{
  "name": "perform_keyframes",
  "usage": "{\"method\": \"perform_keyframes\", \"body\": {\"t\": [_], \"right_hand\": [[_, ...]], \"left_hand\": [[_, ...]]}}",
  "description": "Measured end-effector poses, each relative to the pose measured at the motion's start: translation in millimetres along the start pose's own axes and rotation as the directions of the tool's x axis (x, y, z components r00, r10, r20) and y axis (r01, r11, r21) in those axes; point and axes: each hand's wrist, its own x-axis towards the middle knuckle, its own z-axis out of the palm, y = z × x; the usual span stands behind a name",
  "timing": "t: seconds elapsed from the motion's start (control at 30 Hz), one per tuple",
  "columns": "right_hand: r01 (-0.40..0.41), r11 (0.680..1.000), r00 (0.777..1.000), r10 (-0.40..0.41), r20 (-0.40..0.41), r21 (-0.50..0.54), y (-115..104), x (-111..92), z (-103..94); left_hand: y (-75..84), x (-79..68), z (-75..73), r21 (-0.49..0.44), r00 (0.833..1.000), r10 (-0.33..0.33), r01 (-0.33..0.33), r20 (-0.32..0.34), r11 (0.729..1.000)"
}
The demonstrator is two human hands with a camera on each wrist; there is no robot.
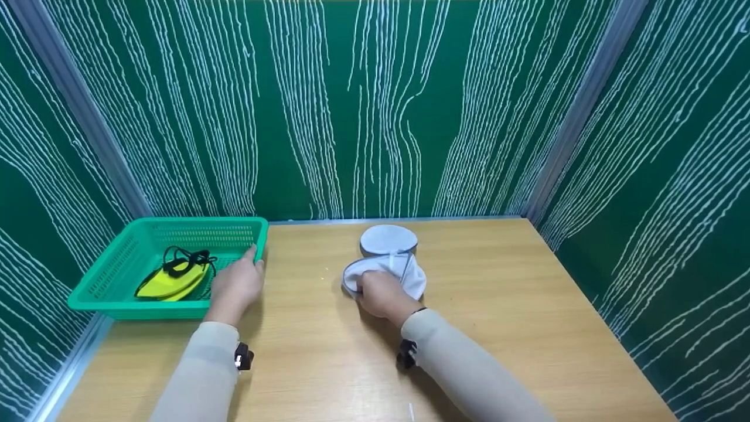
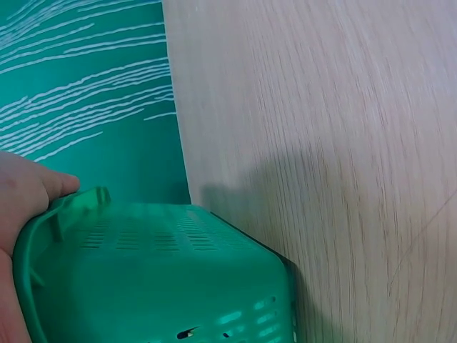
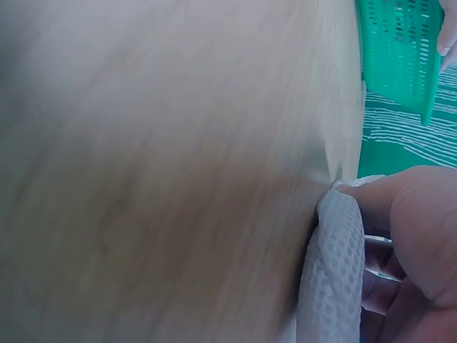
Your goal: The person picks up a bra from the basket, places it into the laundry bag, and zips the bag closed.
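Observation:
On the left, my left hand (image 1: 239, 284) grips the right rim of a green plastic basket (image 1: 170, 221). In the left wrist view, the fingers (image 2: 63, 184) curl over the basket's rim. Inside the basket lies a yellow item (image 1: 176, 283) with a bundle of black cord (image 1: 186, 261) on top. Near the table's middle, my right hand (image 1: 379, 293) pinches the edge of a white mesh bag (image 1: 415, 280) with grey piping and an open mouth. Its honeycomb fabric (image 3: 332, 271) shows below the thumb in the right wrist view. Just behind is a white oval part (image 1: 389, 239) with dark edging.
The wooden table (image 1: 486, 275) ends at a green wall (image 1: 445, 88) covered in wavy white lines. Similar green panels with metal posts (image 1: 556, 146) stand on both sides. The basket sits by the left back corner.

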Motion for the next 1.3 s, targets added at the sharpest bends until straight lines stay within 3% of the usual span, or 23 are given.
{"method": "perform_keyframes", "body": {"t": [0.3, 0.53, 0.77, 0.9, 1.03, 1.17, 1.3], "right_hand": [[-0.021, 1.000, 1.000, 0.022, 0.016, -0.014, -3, 0, -1.4], [0.074, 0.996, 0.997, -0.075, -0.022, -0.048, -4, 2, -3.7], [0.063, 0.997, 0.998, -0.064, 0.013, 0.032, -4, 1, -17.1], [0.055, 0.995, 0.998, -0.055, -0.007, 0.081, -3, 2, -24.5], [0.040, 0.993, 0.999, -0.039, -0.015, 0.112, 3, 2, -31.7], [0.048, 0.995, 0.996, -0.041, -0.075, 0.093, 15, 3, -37.9], [0.001, 0.996, 0.993, 0.009, -0.114, 0.088, 30, 3, -47.5]], "left_hand": [[-0.2, 0.3, 0.7, -0.012, 1.000, 0.003, -0.003, -0.017, 1.000], [-0.2, -0.8, -0.9, -0.031, 1.000, -0.020, 0.019, -0.017, 0.999], [-1.8, -4.3, -4.1, -0.162, 0.995, -0.070, 0.058, -0.070, 0.985], [-5.8, -5.9, -5.9, -0.263, 0.987, -0.075, 0.036, -0.139, 0.964], [-10.2, -6.8, -15.2, -0.325, 0.986, -0.085, 0.035, -0.143, 0.945], [-25.1, -2.1, -31.4, -0.283, 0.985, -0.115, 0.075, -0.127, 0.956], [-50.9, 6.6, -46.6, -0.153, 0.978, -0.138, 0.114, -0.158, 0.982]]}}
